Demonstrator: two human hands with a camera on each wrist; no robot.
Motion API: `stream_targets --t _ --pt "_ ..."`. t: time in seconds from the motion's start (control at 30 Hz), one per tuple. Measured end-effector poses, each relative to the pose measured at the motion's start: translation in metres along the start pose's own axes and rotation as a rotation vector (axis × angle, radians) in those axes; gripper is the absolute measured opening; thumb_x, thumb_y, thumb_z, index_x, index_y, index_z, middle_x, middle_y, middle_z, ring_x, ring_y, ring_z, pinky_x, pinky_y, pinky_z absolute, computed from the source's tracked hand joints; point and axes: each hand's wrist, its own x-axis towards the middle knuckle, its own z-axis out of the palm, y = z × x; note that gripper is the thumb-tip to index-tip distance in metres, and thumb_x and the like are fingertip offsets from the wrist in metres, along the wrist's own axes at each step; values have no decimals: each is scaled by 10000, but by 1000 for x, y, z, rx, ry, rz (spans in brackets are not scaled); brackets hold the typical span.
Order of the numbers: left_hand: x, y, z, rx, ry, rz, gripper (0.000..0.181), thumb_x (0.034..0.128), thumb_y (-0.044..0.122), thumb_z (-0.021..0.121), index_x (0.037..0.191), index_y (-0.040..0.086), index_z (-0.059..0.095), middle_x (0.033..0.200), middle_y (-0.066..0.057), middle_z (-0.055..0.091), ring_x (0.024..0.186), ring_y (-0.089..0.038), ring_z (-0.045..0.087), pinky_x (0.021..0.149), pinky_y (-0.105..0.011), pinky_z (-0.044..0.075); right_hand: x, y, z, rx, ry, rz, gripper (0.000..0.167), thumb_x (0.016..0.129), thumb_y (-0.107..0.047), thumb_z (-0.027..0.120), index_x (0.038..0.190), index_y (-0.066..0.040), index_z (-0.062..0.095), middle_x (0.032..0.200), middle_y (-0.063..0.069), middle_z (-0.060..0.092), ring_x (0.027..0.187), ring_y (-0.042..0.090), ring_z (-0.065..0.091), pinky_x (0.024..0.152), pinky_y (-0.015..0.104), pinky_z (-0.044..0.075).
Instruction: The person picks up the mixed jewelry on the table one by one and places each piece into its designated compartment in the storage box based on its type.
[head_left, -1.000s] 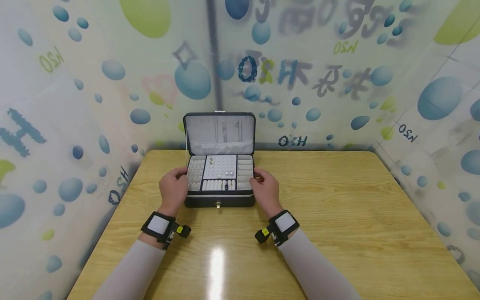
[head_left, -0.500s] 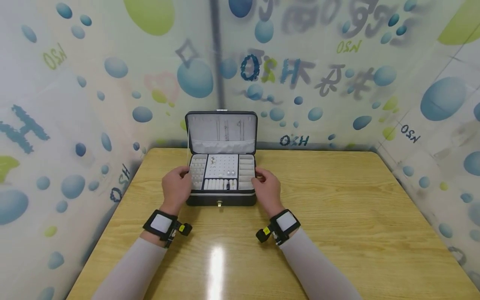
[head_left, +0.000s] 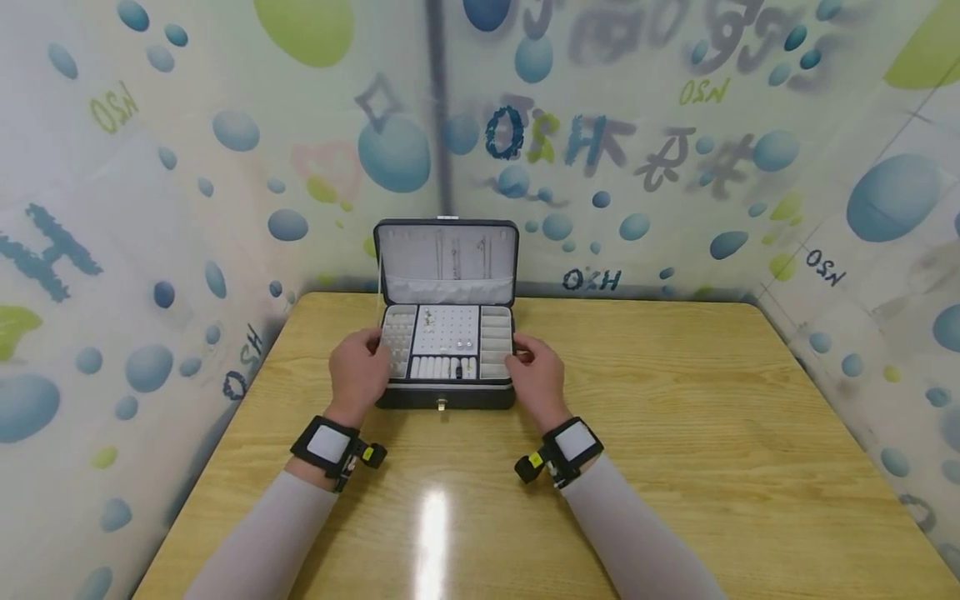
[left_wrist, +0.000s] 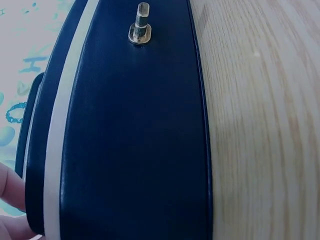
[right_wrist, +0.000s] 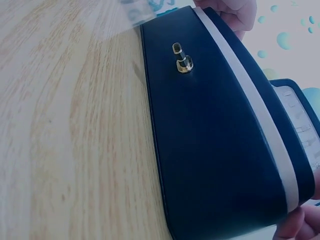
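A dark jewelry box (head_left: 446, 398) stands on the table with its lid (head_left: 448, 258) raised. Its front has a small gold clasp post (left_wrist: 140, 25), and a white stripe (right_wrist: 262, 120) runs below the dark upper rim. At the box's left side, my left hand (head_left: 358, 367) grips the upper edge, thumb over the compartments. My right hand (head_left: 538, 375) holds the right edge the same way; in the right wrist view its thumb and fingertips pinch the rim's corner. Inside are a white pegboard (head_left: 447, 330) with earrings, ring rolls (head_left: 435, 367) and side compartments (head_left: 495, 333).
Thin necklaces (head_left: 456, 258) hang inside the lid, above a gathered pocket (head_left: 450, 291). The wooden table (head_left: 675, 417) extends to both sides and toward me. Behind it is a wall (head_left: 637, 167) printed with blue and green bubbles.
The head view has drifted slightly, so everything sits a little further right and higher. Both hands keep hold of the jewelry box's sides, and its lid stays raised.
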Motion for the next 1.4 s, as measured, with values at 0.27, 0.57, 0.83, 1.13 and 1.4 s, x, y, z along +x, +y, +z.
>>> stream_targets --t 0.27,0.57,0.83,1.13,1.4 --pt "3 -6 2 -42 -10 -20 419 973 134 539 1325 -30 696 1157 -224 710 1036 -368 644 926 -536 529 0 2 2 -6 12 -26 413 968 -94 697 1381 -74 699 1291 113 731 1068 267 659 909 415 563" --pt "9 -8 -1 -68 -33 -74 408 1006 153 524 1327 -19 706 1219 -211 734 1074 -357 661 946 -509 543 2 10 4 -90 30 -151 259 932 -29 691 1159 -64 811 1086 116 724 968 268 674 862 409 580" --pt "11 -10 -3 -12 -40 -20 371 990 116 577 1299 -27 725 1159 -217 751 1018 -349 679 899 -507 560 1 10 3 -85 30 -144 266 928 -27 692 1160 -79 810 1069 112 718 970 279 674 858 413 582" --pt "7 -4 -9 125 -87 92 330 986 76 594 1257 -36 745 1031 -196 726 938 -326 656 840 -486 566 1 12 4 -67 42 -178 268 917 -11 685 1142 -68 818 1034 121 723 949 279 688 831 386 567" --pt "8 1 -13 265 -137 204 224 943 53 589 1000 -36 786 795 -131 654 731 -269 599 660 -357 445 2 14 3 -69 22 -164 262 929 -30 689 1153 -76 816 1051 112 718 962 270 669 832 361 548"
